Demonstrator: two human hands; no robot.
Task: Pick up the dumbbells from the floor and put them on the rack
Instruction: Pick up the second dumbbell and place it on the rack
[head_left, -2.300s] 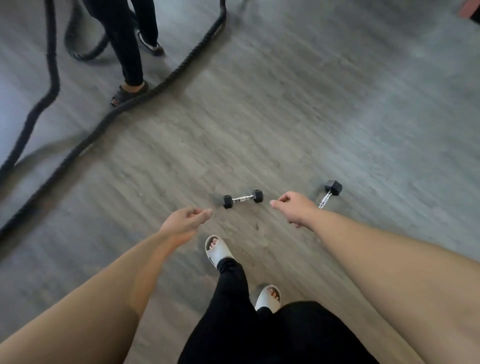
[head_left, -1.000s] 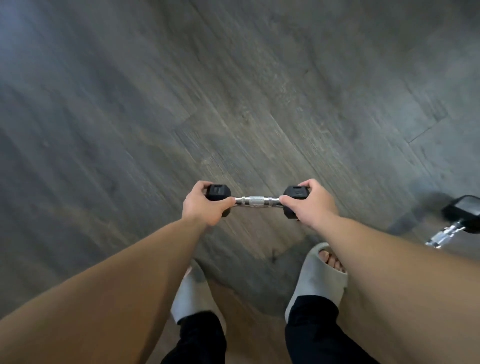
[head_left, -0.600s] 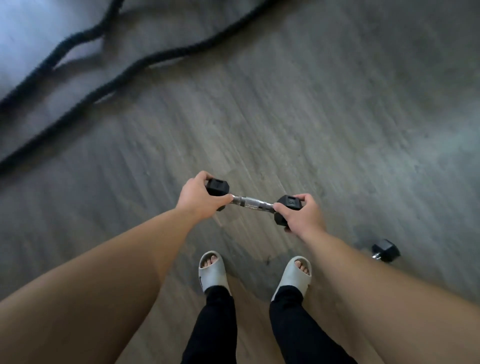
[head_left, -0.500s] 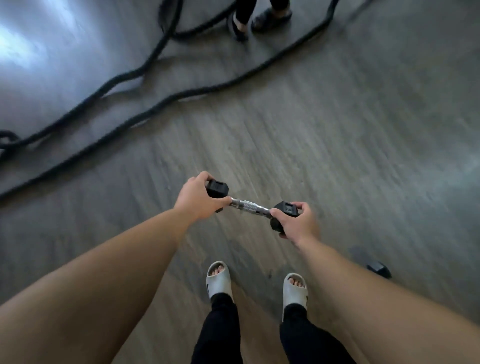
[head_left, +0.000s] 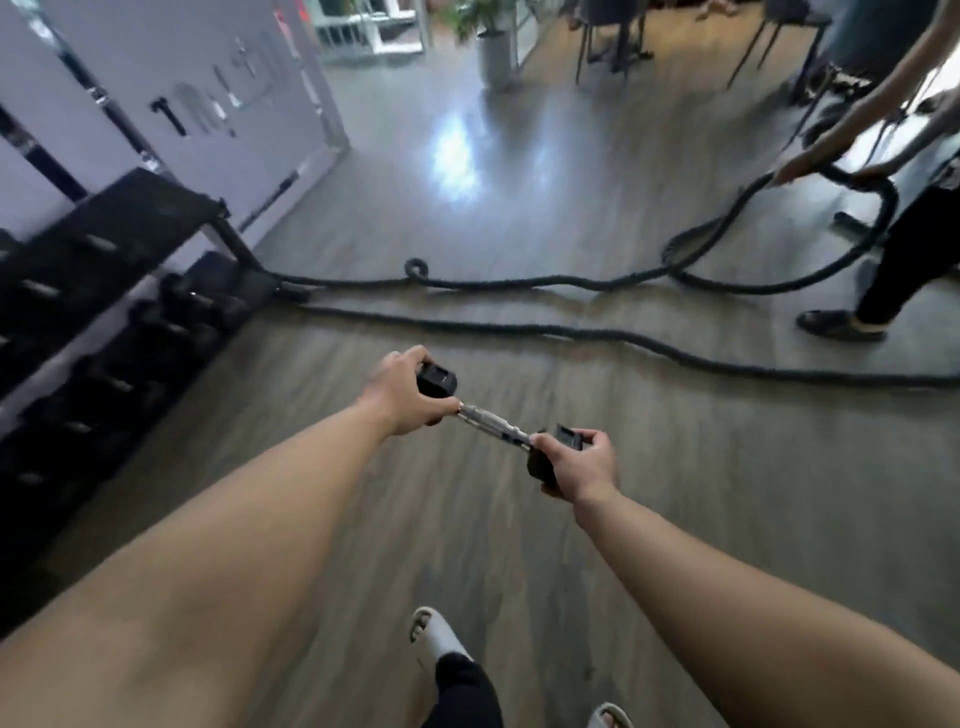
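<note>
At far left the dark rack (head_left: 98, 291) stands against the wall, blurred dumbbells on its tiers. The left hand (head_left: 405, 392) has its grip closed over one black head of the dumbbell (head_left: 491, 422); the right hand (head_left: 576, 465) is wrapped round the other head. The dumbbell hangs tilted above the floor (head_left: 727, 467), rack well apart. Behind, battle ropes (head_left: 519, 330) trail rightward.

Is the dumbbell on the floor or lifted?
Lifted: the left hand and right hand grip the dumbbell heads above the floor.
</note>
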